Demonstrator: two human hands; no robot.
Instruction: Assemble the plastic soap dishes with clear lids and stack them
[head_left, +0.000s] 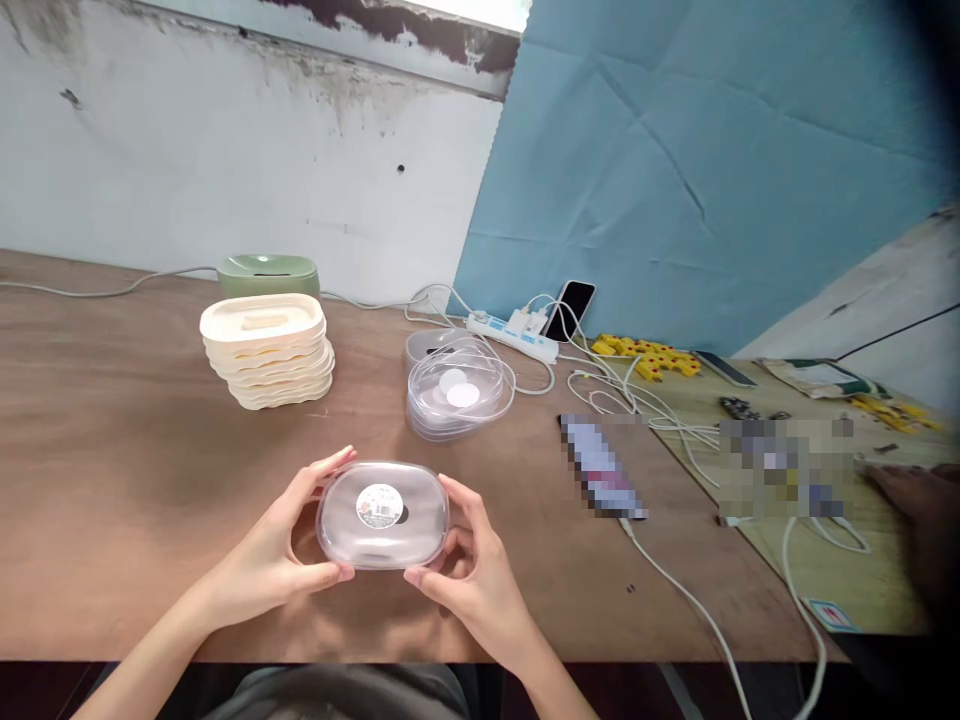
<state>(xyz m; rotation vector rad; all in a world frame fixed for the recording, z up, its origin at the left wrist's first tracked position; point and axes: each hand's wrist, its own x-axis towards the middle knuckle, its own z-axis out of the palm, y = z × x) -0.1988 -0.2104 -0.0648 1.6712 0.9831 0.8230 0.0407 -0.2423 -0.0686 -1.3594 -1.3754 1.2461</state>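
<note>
Near the front of the table I hold a clear oval plastic lid (427,500) between both hands, with a round white printed label on its top. My left hand (277,545) grips the left end, fingers behind and thumb along the front edge. At the other end, my right hand (469,560) closes on the right side with its thumb at the front corner. Whether another part sits beneath the lid I cannot tell. Beyond it lie several similar clear lids (424,412) in a pile. A stack of cream oval trays (270,365) stands at the back left.
Behind the trays is a green oval container (300,272). A white power strip (514,335) with cables runs near the blue sheet (637,200). A phone (600,465) lies on the right, wired to a cable. Yellow pieces (652,358) and another person's hand (904,490) are farther right.
</note>
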